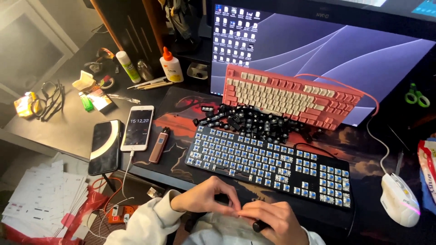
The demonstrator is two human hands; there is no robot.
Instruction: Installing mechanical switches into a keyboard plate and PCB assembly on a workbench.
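I worked from the left edge of the worktop (68, 122) across. There lay a black phone (105, 147) face up, a white phone (137, 128) beside it on its cable, and a slim pinkish device (159, 145) just right of that; none of these came near my hands.

My left hand (206, 196) sat at the near edge, in front of the stripped black keyboard (268, 164), its fingers (229, 196) curled and pressed tip to tip, pinching something small I could not make out against a clear plastic bag (218, 224) in my lap. My right hand (270, 220) met it from the other side, fingertips touching the left's, with a small black piece (258, 225), seemingly a keycap, tucked under the thumb.

As I judged it, the step wanted a light pinch and both hands held low over the bag, so that anything that slipped would land in it and not roll off the near edge.

Behind the bare blue switches lay the heap of loose black keycaps (254, 122), touching the black keyboard's far side, and a pink keyboard (290, 97) leaned against the monitor (327, 50). A white mouse (399, 199) rested near the right edge, well apart.
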